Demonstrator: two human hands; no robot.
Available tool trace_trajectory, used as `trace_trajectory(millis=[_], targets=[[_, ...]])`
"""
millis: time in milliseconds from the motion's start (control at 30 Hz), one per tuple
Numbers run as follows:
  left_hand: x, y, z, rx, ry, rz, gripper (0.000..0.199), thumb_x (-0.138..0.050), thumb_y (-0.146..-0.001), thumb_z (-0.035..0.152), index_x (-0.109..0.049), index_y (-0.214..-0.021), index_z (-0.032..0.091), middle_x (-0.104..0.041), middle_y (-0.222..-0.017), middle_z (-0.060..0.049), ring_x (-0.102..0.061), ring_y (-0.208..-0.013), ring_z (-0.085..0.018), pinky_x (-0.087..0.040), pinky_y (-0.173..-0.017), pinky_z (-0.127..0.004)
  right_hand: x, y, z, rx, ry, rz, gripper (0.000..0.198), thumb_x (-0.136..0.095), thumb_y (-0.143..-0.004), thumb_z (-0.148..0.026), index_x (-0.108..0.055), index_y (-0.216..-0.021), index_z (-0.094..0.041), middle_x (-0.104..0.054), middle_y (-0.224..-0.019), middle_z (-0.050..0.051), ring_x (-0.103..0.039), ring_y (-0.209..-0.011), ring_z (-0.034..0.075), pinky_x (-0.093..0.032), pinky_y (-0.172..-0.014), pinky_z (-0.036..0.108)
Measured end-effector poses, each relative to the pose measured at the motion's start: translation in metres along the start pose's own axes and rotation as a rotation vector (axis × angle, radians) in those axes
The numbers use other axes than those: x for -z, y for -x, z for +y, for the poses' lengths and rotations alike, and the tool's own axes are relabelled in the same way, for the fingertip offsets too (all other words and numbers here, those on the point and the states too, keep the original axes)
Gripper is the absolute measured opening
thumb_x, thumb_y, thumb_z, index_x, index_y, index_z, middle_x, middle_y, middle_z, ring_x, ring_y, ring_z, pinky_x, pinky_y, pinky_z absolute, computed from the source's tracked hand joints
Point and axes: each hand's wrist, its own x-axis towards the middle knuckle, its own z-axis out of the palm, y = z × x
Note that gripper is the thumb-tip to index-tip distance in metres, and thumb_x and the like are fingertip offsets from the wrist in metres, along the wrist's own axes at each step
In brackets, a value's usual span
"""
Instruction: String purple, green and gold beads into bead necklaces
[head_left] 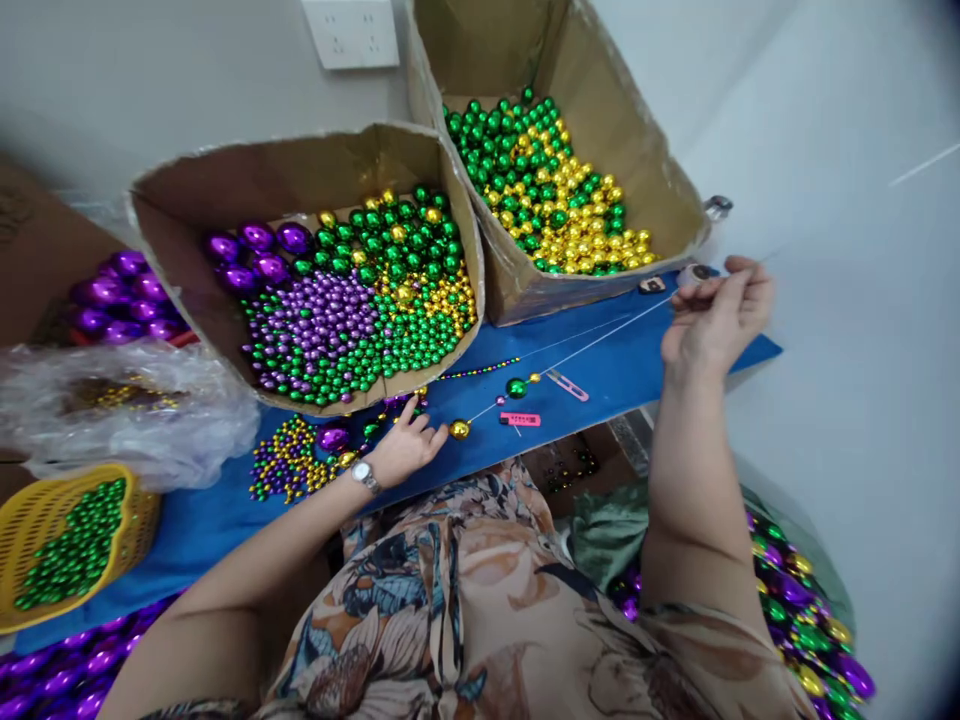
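My right hand (720,315) is raised at the right, its fingers closed in a pinch on a thin white thread (600,347). The taut thread slants down to the left through spaced beads: a small gold bead (535,378), a green bead (516,388), a small purple bead (500,400) and a larger gold bead (459,429). Beside that larger bead, my left hand (409,445), with a watch at the wrist, lies low over the table, fingers apart. More beads lie partly hidden behind it, including a large purple bead (332,436).
Two cardboard boxes (217,165) (637,90) of loose beads stand behind the blue tabletop (202,520). Pink thread snips (568,386) and a pink cutter-like tool (520,420) lie before me. A yellow basket (139,540) of green beads sits left, near a plastic bag (225,415).
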Motion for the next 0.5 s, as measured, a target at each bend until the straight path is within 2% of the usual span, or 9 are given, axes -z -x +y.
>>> trace_trajectory(millis=[67, 133, 200, 300, 400, 500], targets=[[0.006, 0.0, 0.0, 0.0, 0.036, -0.04, 0.028, -0.048, -0.087, 0.012, -0.062, -0.111, 0.016, -0.067, -0.073, -0.009, -0.059, -0.09, -0.027, -0.03, -0.109, -0.062, -0.019, 0.022, -0.018, 0.008, 0.138, -0.1, 0.035, -0.035, -0.097, -0.056, -0.044, -0.109, -0.025, -0.043, -0.067, -0.005, -0.05, -0.06, 0.007, -0.046, -0.059, 0.022], [0.01, 0.0, 0.001, 0.007, 0.075, -0.064, 0.02, -0.057, -0.086, 0.025, -0.063, -0.103, 0.016, -0.066, -0.07, -0.009, -0.059, -0.087, -0.027, -0.03, -0.108, -0.061, -0.039, 0.045, -0.037, -0.009, 0.189, -0.128, 0.034, -0.033, -0.098, -0.055, -0.046, -0.111, -0.026, -0.043, -0.066, -0.003, -0.05, -0.059, 0.009, -0.048, -0.06, 0.025], [0.014, 0.0, 0.001, 0.007, 0.089, -0.078, 0.026, -0.061, -0.085, 0.038, -0.063, -0.098, 0.015, -0.065, -0.066, -0.007, -0.06, -0.082, -0.026, -0.032, -0.107, -0.058, -0.056, 0.065, -0.05, -0.016, 0.086, -0.148, 0.028, -0.041, -0.098, -0.049, -0.05, -0.11, -0.026, -0.043, -0.065, -0.004, -0.049, -0.056, 0.01, -0.049, -0.06, 0.028], [0.021, -0.001, -0.003, 0.022, 0.132, -0.056, 0.039, -0.052, -0.09, 0.052, -0.063, -0.095, 0.015, -0.063, -0.065, -0.005, -0.06, -0.071, -0.021, -0.038, -0.102, -0.051, -0.072, 0.09, -0.053, -0.057, -0.069, -0.182, 0.022, -0.051, -0.095, -0.042, -0.055, -0.106, -0.024, -0.045, -0.064, -0.006, -0.05, -0.054, 0.009, -0.05, -0.059, 0.028], [0.031, -0.007, -0.02, 0.136, 0.258, 0.073, 0.042, -0.044, -0.094, 0.052, -0.065, -0.098, 0.016, -0.067, -0.074, -0.006, -0.063, -0.072, -0.018, -0.048, -0.086, -0.039, -0.079, 0.113, -0.044, -0.154, -0.057, -0.283, 0.022, -0.052, -0.094, -0.04, -0.057, -0.107, -0.023, -0.049, -0.064, -0.006, -0.056, -0.058, 0.01, -0.051, -0.063, 0.028], [0.038, -0.023, -0.054, 0.359, 0.44, 0.297, 0.033, -0.047, -0.094, 0.044, -0.066, -0.102, 0.018, -0.071, -0.086, -0.007, -0.066, -0.08, -0.018, -0.049, -0.074, -0.029, -0.084, 0.135, -0.035, -0.203, 0.028, -0.439, 0.023, -0.049, -0.096, -0.038, -0.059, -0.109, -0.022, -0.053, -0.066, -0.005, -0.06, -0.062, 0.011, -0.051, -0.065, 0.028]])
